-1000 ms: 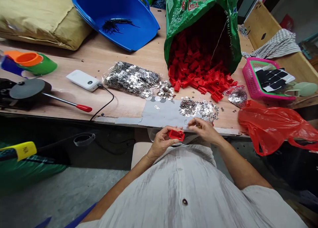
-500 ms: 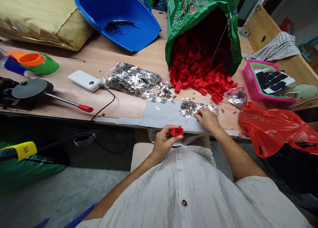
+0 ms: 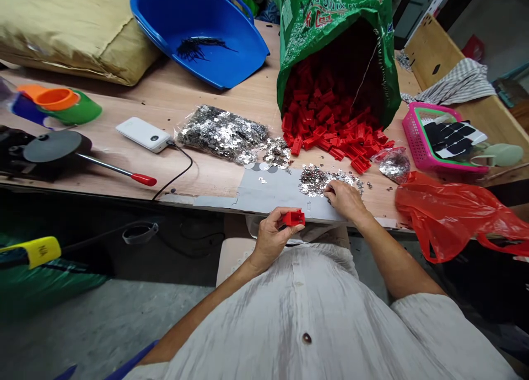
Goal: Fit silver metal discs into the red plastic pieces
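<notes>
Between the thumb and fingers of my left hand (image 3: 270,239) is a small red plastic housing (image 3: 294,218), its open side facing up and right, just off the table's front edge. My right hand (image 3: 346,199) rests at the near edge of a pile of small silvery metal pieces (image 3: 313,180), fingertips pinched together; whether a piece is between them is too small to make out. The pile lies on a grey sheet (image 3: 268,191). Behind it, many more red housings (image 3: 326,129) spill from a green woven sack (image 3: 338,10).
A clear bag of metal pieces (image 3: 223,132) lies left of the sack. Further left are a white power bank (image 3: 142,133) with a cable and a red-tipped lever (image 3: 142,178). A blue scoop (image 3: 202,38) stands behind. To the right are a pink basket (image 3: 417,143) and a red plastic bag (image 3: 450,209).
The view has shifted very slightly. Both hands stay almost in place, the left still on the red housing and the right at the metal pile.
</notes>
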Motion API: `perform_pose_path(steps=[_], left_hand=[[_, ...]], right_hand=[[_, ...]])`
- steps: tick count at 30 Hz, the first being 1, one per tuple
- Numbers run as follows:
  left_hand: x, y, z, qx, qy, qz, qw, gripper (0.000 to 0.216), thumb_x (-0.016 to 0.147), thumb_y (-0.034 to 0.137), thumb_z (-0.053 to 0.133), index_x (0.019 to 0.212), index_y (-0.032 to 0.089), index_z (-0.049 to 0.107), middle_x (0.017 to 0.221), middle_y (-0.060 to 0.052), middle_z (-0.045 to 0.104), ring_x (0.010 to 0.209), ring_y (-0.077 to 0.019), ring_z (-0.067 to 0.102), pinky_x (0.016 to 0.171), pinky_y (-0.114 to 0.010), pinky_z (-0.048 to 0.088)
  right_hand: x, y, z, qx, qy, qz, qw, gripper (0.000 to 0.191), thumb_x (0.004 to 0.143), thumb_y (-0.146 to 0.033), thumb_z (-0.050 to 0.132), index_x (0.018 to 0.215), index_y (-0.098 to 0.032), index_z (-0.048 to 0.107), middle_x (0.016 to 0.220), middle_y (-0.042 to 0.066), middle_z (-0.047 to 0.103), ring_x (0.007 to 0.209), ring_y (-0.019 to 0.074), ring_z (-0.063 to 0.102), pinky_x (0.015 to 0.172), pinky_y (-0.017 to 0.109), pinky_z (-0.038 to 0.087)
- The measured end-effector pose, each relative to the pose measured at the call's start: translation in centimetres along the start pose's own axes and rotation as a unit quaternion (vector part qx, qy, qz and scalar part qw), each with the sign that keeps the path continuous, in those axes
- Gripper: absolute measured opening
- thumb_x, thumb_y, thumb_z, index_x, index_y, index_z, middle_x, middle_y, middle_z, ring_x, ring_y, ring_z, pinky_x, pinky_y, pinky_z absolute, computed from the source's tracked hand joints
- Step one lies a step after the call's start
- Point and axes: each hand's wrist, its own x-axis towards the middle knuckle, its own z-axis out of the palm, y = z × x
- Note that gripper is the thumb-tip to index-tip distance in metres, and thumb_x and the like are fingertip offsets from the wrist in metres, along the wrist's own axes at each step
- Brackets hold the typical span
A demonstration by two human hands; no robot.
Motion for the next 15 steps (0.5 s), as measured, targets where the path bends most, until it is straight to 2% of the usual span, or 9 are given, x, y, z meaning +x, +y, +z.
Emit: perform_pose_path(steps=[3, 6, 8, 10, 12, 15], left_hand=[[0.0, -0.1, -0.1, -0.002, 0.005, 0.014, 1.000, 0.036, 0.072, 0.033, 0.079, 0.103, 0.018, 0.065, 0.111, -0.010, 0.073, 0.097, -0.0215, 0.071, 0.090, -0.036, 0.057], [0.2, -0.2, -0.1, 0.030, 0.017, 0.064, 0.997, 0.034, 0.075, 0.032, 0.078, 0.103, 0.019, 0.066, 0.114, -0.010, 0.070, 0.101, -0.0217, 0.069, 0.091, -0.036, 0.057], [0.4, -0.1, -0.1, 0.068, 0.024, 0.107, 0.992, 0.031, 0.076, 0.032, 0.077, 0.103, 0.020, 0.066, 0.112, -0.010, 0.069, 0.102, -0.0216, 0.068, 0.090, -0.036, 0.057], [0.5, 0.0, 0.0, 0.106, 0.025, 0.141, 0.984, 0.029, 0.077, 0.031, 0.076, 0.103, 0.021, 0.066, 0.107, -0.008, 0.069, 0.099, -0.0206, 0.068, 0.088, -0.035, 0.057], [0.6, 0.2, 0.1, 0.137, 0.021, 0.165, 0.977, 0.028, 0.079, 0.030, 0.074, 0.104, 0.022, 0.066, 0.104, -0.007, 0.070, 0.097, -0.0196, 0.068, 0.086, -0.034, 0.056], [0.6, 0.6, 0.2, 0.168, 0.017, 0.194, 0.966, 0.030, 0.080, 0.029, 0.073, 0.108, 0.023, 0.065, 0.105, -0.007, 0.070, 0.097, -0.0192, 0.067, 0.086, -0.034, 0.055]], right_hand=[[-0.3, -0.1, -0.3, 0.034, 0.017, 0.010, 0.999, 0.007, 0.088, -0.020, 0.053, 0.092, -0.021, 0.059, 0.091, 0.007, 0.067, 0.084, 0.0223, 0.060, 0.070, 0.030, 0.038], [-1.1, -0.6, -0.6, 0.163, 0.034, 0.006, 0.986, 0.010, 0.086, -0.024, 0.055, 0.096, -0.022, 0.055, 0.085, 0.003, 0.064, 0.077, 0.0192, 0.059, 0.069, 0.029, 0.040], [-1.9, -1.3, -0.5, 0.303, 0.020, -0.019, 0.953, 0.015, 0.084, -0.031, 0.059, 0.094, -0.023, 0.052, 0.086, 0.001, 0.062, 0.075, 0.0165, 0.057, 0.068, 0.028, 0.042], [-2.7, -2.2, -0.3, 0.421, -0.011, -0.043, 0.906, 0.020, 0.082, -0.035, 0.063, 0.091, -0.023, 0.051, 0.086, 0.000, 0.059, 0.075, 0.0143, 0.055, 0.067, 0.026, 0.043], [-3.4, -3.2, 0.0, 0.481, -0.046, -0.056, 0.874, 0.022, 0.080, -0.036, 0.065, 0.089, -0.022, 0.052, 0.084, -0.001, 0.056, 0.074, 0.0129, 0.053, 0.067, 0.026, 0.043], [-4.0, -4.2, 0.4, 0.503, -0.070, -0.052, 0.860, 0.021, 0.080, -0.036, 0.065, 0.090, -0.021, 0.053, 0.082, -0.002, 0.055, 0.073, 0.0122, 0.052, 0.066, 0.026, 0.044]])
